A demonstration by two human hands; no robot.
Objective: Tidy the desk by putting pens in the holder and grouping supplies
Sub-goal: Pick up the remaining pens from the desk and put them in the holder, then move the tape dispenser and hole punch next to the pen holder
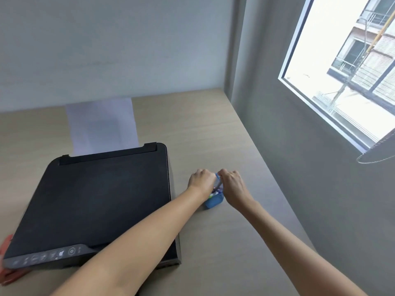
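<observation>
A small blue mesh pen holder (214, 201) stands on the light wooden desk (224, 242), to the right of the printer. Coloured items, blurred, poke out of its top between my hands. My left hand (202, 180) is curled against the holder's left rim. My right hand (234, 186) is curled over its right rim, pinching a thin grey pen (218, 185) whose lower end is in the holder. Both hands hide most of the holder's opening.
A black printer (96, 204) with white paper (102, 124) in its rear tray fills the desk's left. Something red-orange (8, 274) sticks out under its front left corner. A wall with a window (342, 71) runs along the desk's right edge.
</observation>
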